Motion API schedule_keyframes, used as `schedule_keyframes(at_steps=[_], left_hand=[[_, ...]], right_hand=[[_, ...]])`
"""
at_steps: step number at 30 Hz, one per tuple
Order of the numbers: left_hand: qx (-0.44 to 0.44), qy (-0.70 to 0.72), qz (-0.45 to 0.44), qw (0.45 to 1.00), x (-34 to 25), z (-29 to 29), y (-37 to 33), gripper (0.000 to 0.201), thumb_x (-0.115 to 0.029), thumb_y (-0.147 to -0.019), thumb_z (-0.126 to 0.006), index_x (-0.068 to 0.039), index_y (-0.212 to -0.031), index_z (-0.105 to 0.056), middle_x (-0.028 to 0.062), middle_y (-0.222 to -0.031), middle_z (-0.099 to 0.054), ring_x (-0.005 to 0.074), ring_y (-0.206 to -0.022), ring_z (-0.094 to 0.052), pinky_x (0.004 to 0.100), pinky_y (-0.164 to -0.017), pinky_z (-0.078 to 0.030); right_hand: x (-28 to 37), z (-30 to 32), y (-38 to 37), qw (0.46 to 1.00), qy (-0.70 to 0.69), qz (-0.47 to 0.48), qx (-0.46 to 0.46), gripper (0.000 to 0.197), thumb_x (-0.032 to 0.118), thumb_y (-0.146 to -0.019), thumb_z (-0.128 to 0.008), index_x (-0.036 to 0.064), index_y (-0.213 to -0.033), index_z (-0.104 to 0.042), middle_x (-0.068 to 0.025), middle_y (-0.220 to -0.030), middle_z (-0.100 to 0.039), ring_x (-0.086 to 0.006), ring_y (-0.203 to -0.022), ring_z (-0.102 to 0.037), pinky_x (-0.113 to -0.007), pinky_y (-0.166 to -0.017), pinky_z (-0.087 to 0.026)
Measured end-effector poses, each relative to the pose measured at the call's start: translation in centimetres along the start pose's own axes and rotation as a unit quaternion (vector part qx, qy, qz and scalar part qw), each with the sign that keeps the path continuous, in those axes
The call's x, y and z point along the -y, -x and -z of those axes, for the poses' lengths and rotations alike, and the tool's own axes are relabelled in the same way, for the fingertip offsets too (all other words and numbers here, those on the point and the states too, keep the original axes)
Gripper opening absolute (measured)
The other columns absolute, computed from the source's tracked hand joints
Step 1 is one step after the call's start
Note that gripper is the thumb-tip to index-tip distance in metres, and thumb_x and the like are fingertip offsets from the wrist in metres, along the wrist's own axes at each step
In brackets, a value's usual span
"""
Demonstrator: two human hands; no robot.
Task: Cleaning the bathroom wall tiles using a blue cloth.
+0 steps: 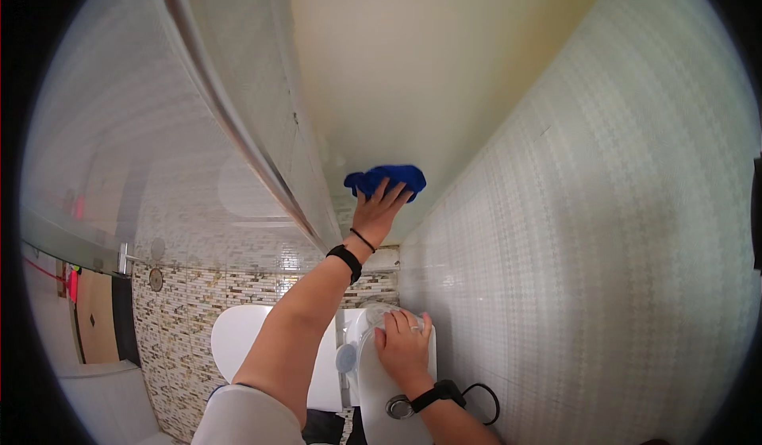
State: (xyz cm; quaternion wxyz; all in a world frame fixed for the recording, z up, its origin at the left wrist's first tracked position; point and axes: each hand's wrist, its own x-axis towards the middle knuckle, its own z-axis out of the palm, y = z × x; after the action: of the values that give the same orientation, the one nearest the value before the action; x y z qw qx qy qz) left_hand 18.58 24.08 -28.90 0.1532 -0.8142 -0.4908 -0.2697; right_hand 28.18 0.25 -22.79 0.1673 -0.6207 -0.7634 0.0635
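My left hand reaches up and forward, its fingers spread over a bunched blue cloth and pressing it against a smooth pale panel. The panel's lower part faintly mirrors the tiles. A dark watch band and a thin dark cord circle that wrist. Lower down, my right hand rests with fingers apart on the far end of a white toilet tank. Beside its fingertips sits a clear, shiny item, partly hidden, whose kind I cannot make out. A watch is on the right wrist.
Close on the right rises a pale patterned wall. To the left a metal-edged frame runs down toward the mosaic tiles. The white toilet lid lies under my left forearm, beside a light blue round piece.
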Motion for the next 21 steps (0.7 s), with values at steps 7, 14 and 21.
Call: schedule_keyframes(at_steps=[7, 14, 21], left_hand=[[-0.199, 0.002, 0.141, 0.97, -0.7, 6.7, -8.5, 0.051, -0.025, -0.076, -0.07, -0.025, -0.124, -0.053, 0.0245, -0.128, -0.032, 0.0575, -0.125, -0.019, 0.0741, -0.082, -0.032], [-0.056, 0.007, 0.268, 0.962, -1.7, -2.5, 1.2, 0.053, -0.018, -0.08, -0.064, -0.025, -0.129, -0.046, 0.0219, -0.119, -0.035, 0.0574, -0.119, -0.027, 0.0696, -0.085, -0.036], [-0.037, 0.118, 0.288, 0.95, -1.8, -0.7, 1.8, 0.059, -0.008, -0.082, -0.059, -0.023, -0.136, -0.039, 0.0269, -0.131, -0.026, 0.0603, -0.126, -0.014, 0.0666, -0.096, -0.029]], right_hand=[[-0.3, -0.1, 0.1, 1.0, -0.014, -0.007, 0.015, 0.027, 0.021, -0.079, -0.061, 0.0039, -0.1, -0.059, -0.0078, -0.105, -0.059, -0.0237, -0.107, -0.051, -0.054, -0.099, -0.027], [0.0, -0.2, 0.1, 1.0, -0.012, 0.001, 0.009, 0.027, 0.021, -0.078, -0.062, 0.004, -0.1, -0.059, -0.0079, -0.104, -0.059, -0.0236, -0.107, -0.051, -0.054, -0.099, -0.028], [0.3, -0.2, 0.1, 1.0, 0.004, 0.001, 0.012, 0.028, 0.023, -0.079, -0.062, 0.0052, -0.101, -0.058, -0.0074, -0.106, -0.059, -0.0229, -0.108, -0.05, -0.054, -0.1, -0.027]])
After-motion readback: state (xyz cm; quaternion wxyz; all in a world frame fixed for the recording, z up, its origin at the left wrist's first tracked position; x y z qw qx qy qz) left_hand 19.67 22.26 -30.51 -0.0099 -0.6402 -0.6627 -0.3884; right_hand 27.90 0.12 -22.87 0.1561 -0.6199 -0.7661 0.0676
